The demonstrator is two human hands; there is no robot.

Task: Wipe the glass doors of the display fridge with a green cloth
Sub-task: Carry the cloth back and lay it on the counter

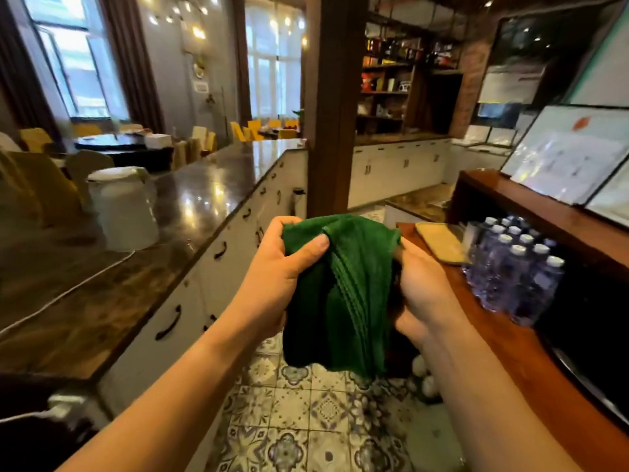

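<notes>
A dark green cloth (343,301) hangs bunched between both hands at the middle of the head view, above the patterned floor. My left hand (282,274) grips its upper left edge, thumb pressed over the front. My right hand (425,298) holds the cloth's right side, fingers curled behind the fabric. No glass fridge door can be made out with certainty; a dark glossy panel (578,335) sits low at the right under the wooden counter.
A long dark stone counter (190,212) with white drawers runs along the left, an upturned white bucket (126,209) on it. A wooden counter (510,356) at right carries a pack of water bottles (517,267), a flat tan pad (440,241) and framed certificates (565,158). Tiled aisle (306,420) lies between.
</notes>
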